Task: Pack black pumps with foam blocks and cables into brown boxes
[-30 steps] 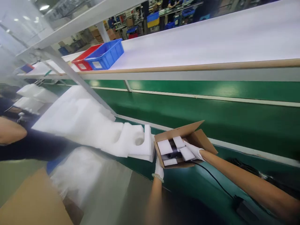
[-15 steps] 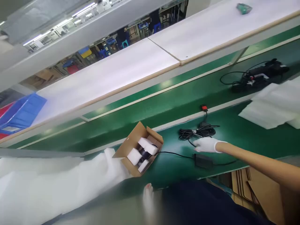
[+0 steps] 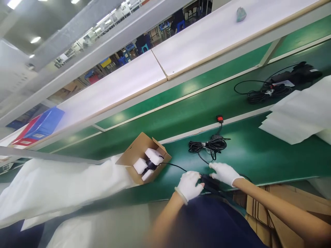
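Note:
My left hand (image 3: 189, 186), in a white glove with bare fingertips, grips the left end of a black power adapter (image 3: 210, 183). My right hand (image 3: 224, 173), gloved the same way, is closed on the black cable (image 3: 204, 159) beside the adapter's other end; its thumb is close to the adapter. That cable leads up to a tied cable bundle (image 3: 207, 146). From the adapter's left end a cord (image 3: 173, 165) runs into an open cardboard box (image 3: 139, 150). Inside sits a black device (image 3: 150, 165) between white foam blocks (image 3: 154, 156).
White foam sheets lie at left (image 3: 77, 179) and right (image 3: 297, 110). A red-tipped plug (image 3: 219, 119) rests by the bench's rear strip. More black cables (image 3: 269, 92) lie farther back. A white shelf (image 3: 124, 86) carries blue (image 3: 45, 122) and red bins. Flattened cardboard (image 3: 258, 206) stands below.
My left hand has come up from the bench's front edge to the adapter. My right hand has moved down beside it. The adapter is now nearer my body, and the camera view has shifted.

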Tool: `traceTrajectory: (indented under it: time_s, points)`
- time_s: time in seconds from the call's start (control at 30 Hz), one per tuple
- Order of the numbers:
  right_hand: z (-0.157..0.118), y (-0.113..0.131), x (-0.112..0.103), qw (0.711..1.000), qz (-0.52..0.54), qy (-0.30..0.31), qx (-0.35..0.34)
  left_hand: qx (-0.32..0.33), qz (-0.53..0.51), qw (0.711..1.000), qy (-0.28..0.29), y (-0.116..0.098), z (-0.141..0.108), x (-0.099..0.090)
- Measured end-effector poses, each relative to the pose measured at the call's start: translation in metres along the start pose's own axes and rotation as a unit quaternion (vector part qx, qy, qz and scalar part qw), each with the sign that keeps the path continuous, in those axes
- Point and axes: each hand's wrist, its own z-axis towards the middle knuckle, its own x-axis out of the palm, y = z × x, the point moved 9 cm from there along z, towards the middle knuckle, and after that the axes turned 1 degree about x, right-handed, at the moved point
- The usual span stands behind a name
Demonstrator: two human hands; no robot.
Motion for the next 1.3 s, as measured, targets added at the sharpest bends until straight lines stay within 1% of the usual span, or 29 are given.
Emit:
traceTrajectory:
  time_s: [0.03, 0.07, 0.1, 0.13, 0.17, 0.23, 0.27, 0.3, 0.37, 0.43, 0.5, 0.53, 0.57, 0.6, 0.67, 0.73, 0.77, 0.83, 0.9, 0.93, 0.97, 1.0, 1.03, 1.1, 1.17, 1.23, 1.3]
  points:
    - [0.008, 0.001, -0.031, 0.998, -0.014, -0.066, -0.002, 0.019, 0.007, 1.0, 0.015, -0.012, 0.008, 0.007]
    - [0.015, 0.001, -0.06, 0.991, -0.028, -0.127, 0.01, 0.031, 0.009, 0.999, 0.024, -0.021, 0.013, 0.014]
    - [0.024, -0.002, -0.081, 0.986, -0.037, -0.161, 0.037, 0.037, 0.008, 0.999, 0.029, -0.028, 0.015, 0.02]
    - [0.035, -0.007, -0.093, 0.984, -0.036, -0.161, 0.074, 0.038, 0.007, 0.999, 0.034, -0.031, 0.016, 0.025]
    - [0.045, -0.013, -0.098, 0.984, -0.028, -0.137, 0.11, 0.037, 0.008, 0.999, 0.038, -0.033, 0.015, 0.028]
    - [0.063, -0.024, -0.093, 0.986, -0.002, -0.056, 0.156, 0.031, 0.013, 0.999, 0.039, -0.031, 0.012, 0.026]
    - [0.068, -0.026, -0.089, 0.987, 0.01, -0.023, 0.16, 0.029, 0.019, 0.999, 0.035, -0.029, 0.012, 0.021]
    - [0.07, -0.028, -0.089, 0.988, 0.019, -0.003, 0.155, 0.027, 0.028, 0.999, 0.024, -0.027, 0.012, 0.013]
    - [0.064, -0.027, -0.098, 0.991, 0.02, 0.01, 0.129, 0.031, 0.052, 0.998, -0.01, -0.03, 0.018, -0.011]
    - [0.047, -0.014, -0.12, 0.997, 0.007, 0.002, 0.078, 0.032, 0.081, 0.995, -0.058, -0.039, 0.032, -0.039]
    - [0.019, 0.013, -0.155, 0.999, -0.005, -0.032, 0.002, 0.034, 0.104, 0.989, -0.103, -0.054, 0.05, -0.063]
    - [0.003, 0.029, -0.175, 0.998, -0.002, -0.054, -0.033, 0.033, 0.108, 0.988, -0.109, -0.062, 0.061, -0.07]
    - [-0.013, 0.047, -0.194, 0.995, 0.006, -0.075, -0.067, 0.023, 0.104, 0.989, -0.102, -0.067, 0.071, -0.075]
    - [-0.029, 0.061, -0.211, 0.992, 0.015, -0.089, -0.084, 0.008, 0.091, 0.993, -0.081, -0.071, 0.081, -0.076]
    - [-0.055, 0.083, -0.242, 0.989, 0.025, -0.117, -0.093, -0.012, 0.039, 0.999, -0.014, -0.077, 0.095, -0.077]
    - [-0.076, 0.096, -0.27, 0.984, 0.024, -0.152, -0.085, 0.006, -0.015, 0.999, 0.03, -0.087, 0.098, -0.085]
    - [-0.086, 0.101, -0.285, 0.98, 0.018, -0.181, -0.084, 0.028, -0.032, 0.998, 0.036, -0.094, 0.096, -0.095]
    - [-0.109, 0.114, -0.317, 0.96, -0.006, -0.258, -0.106, 0.063, -0.048, 0.996, 0.03, -0.106, 0.088, -0.124]
    - [-0.134, 0.137, -0.341, 0.93, -0.035, -0.328, -0.163, 0.075, -0.041, 0.996, 0.017, -0.117, 0.076, -0.155]
    - [-0.145, 0.151, -0.347, 0.916, -0.047, -0.345, -0.199, 0.082, -0.026, 0.996, 0.014, -0.124, 0.07, -0.169]
    - [-0.154, 0.165, -0.35, 0.908, -0.057, -0.345, -0.231, 0.087, -0.005, 0.996, 0.01, -0.132, 0.064, -0.182]
    - [-0.157, 0.178, -0.349, 0.907, -0.063, -0.331, -0.252, 0.092, 0.025, 0.995, 0.005, -0.139, 0.059, -0.194]
    - [-0.157, 0.188, -0.348, 0.912, -0.066, -0.313, -0.258, 0.093, 0.058, 0.994, -0.001, -0.147, 0.053, -0.204]
    - [-0.147, 0.199, -0.346, 0.928, -0.064, -0.28, -0.236, 0.092, 0.121, 0.988, -0.02, -0.162, 0.042, -0.221]
    - [-0.131, 0.204, -0.346, 0.94, -0.075, -0.254, -0.214, 0.088, 0.172, 0.98, -0.056, -0.177, 0.032, -0.236]
    - [-0.115, 0.21, -0.349, 0.938, -0.124, -0.241, -0.215, 0.082, 0.211, 0.97, -0.088, -0.189, 0.023, -0.252]
    - [-0.108, 0.215, -0.356, 0.921, -0.196, -0.254, -0.221, 0.079, 0.229, 0.965, -0.1, -0.195, 0.014, -0.267]
